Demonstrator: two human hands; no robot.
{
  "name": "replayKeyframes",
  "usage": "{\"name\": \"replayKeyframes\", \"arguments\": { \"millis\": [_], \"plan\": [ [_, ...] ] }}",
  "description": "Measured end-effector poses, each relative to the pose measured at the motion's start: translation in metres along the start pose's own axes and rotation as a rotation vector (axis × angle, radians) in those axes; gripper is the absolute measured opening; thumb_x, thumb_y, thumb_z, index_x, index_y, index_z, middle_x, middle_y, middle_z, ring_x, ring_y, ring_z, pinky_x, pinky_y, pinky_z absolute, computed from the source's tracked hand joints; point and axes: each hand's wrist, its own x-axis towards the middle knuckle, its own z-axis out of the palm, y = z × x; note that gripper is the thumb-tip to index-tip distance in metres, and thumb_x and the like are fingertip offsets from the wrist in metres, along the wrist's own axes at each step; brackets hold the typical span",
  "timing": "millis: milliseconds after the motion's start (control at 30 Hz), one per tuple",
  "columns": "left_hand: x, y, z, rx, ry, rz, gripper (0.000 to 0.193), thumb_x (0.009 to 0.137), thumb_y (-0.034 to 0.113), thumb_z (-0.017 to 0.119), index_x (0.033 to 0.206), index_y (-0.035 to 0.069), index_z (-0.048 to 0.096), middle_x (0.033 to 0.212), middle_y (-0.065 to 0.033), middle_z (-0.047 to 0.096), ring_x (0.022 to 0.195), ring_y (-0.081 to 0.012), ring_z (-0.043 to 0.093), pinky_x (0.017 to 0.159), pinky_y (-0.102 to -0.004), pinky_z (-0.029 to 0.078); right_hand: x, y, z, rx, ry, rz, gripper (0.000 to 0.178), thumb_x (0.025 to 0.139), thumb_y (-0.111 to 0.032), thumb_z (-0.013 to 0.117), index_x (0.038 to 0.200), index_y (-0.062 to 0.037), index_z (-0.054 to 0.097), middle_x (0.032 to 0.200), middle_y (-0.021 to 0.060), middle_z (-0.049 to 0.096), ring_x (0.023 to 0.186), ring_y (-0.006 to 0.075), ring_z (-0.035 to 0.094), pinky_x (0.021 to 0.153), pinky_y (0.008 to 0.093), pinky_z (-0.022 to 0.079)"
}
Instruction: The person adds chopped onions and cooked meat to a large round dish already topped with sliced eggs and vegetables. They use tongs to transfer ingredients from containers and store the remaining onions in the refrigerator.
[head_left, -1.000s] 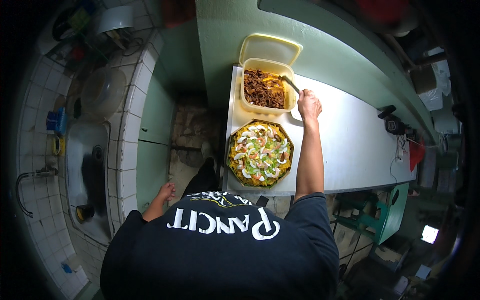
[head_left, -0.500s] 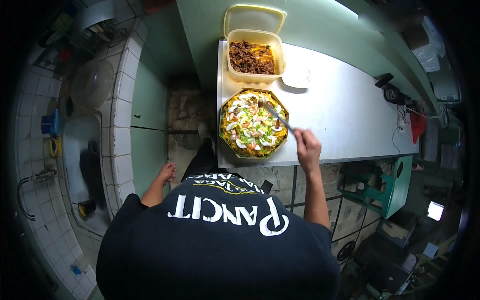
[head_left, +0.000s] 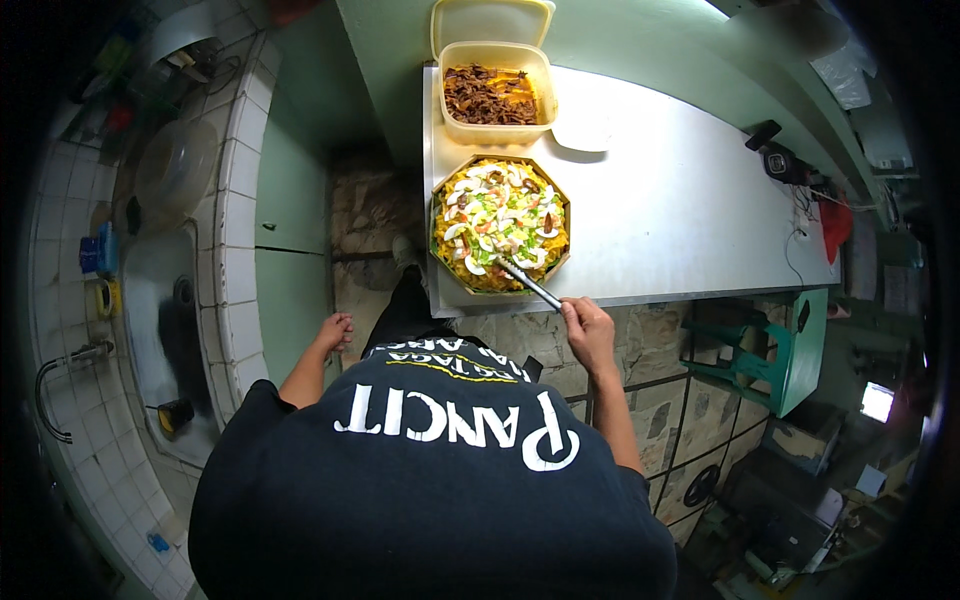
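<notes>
My right hand (head_left: 588,332) is closed around the handle end of a pair of metal tongs (head_left: 530,283). The tips of the tongs touch the topping at the near edge of a noodle dish (head_left: 500,215), which fills an octagonal tray (head_left: 569,212). Egg slices, chopped greens, pinkish bits and a few dark brown pieces lie over the yellow noodles. Behind the tray stands an open plastic container (head_left: 497,134) partly filled with dark brown strips (head_left: 485,100). My left hand (head_left: 336,332) hangs beside my body, fingers curled, with nothing visible in it.
The metal-topped table (head_left: 660,200) stretches rightward, with a white lid or plate (head_left: 582,133) beside the container and a dark device (head_left: 785,165) with cables farther along. Green plastic stools (head_left: 800,350) stand below its right end. A tiled sink counter (head_left: 240,200) runs along the left.
My right hand and the tongs have moved nearer to me, from the dish's far right part to its near edge. The tray and container appear slightly higher in view.
</notes>
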Motion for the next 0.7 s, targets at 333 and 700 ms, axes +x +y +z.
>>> {"name": "replayKeyframes", "arguments": {
  "millis": [333, 700],
  "plan": [
    [0.036, -0.058, -0.006, -0.122, 0.009, 0.003, 0.031, 0.094, 0.03, 0.048, 0.124, 0.021, 0.051, 0.091, 0.0033, 0.059, 0.07, -0.0117, 0.055, 0.055, -0.031, 0.043, 0.119, -0.018, -0.041, 0.264, 0.12, -0.031, 0.027, 0.094, -0.023, 0.055, 0.1, 0.0011, 0.068, 0.075, 0.01, 0.064, 0.069, 0.0152, 0.059, 0.064, 0.0286, 0.046],
    [0.035, -0.05, -0.017, -0.188, 0.033, -0.017, 0.034, 0.096, 0.031, 0.047, 0.128, 0.02, 0.05, 0.093, 0.001, 0.058, 0.069, -0.0129, 0.055, 0.052, -0.0283, 0.042, 0.322, -0.07, 0.035, -0.499, 0.09, -0.081, 0.03, 0.091, -0.032, 0.051, 0.094, -0.0068, 0.066, 0.102, 0.0153, 0.063, 0.09, 0.0367, 0.063, 0.08, 0.0475, 0.048]
  ]
}}
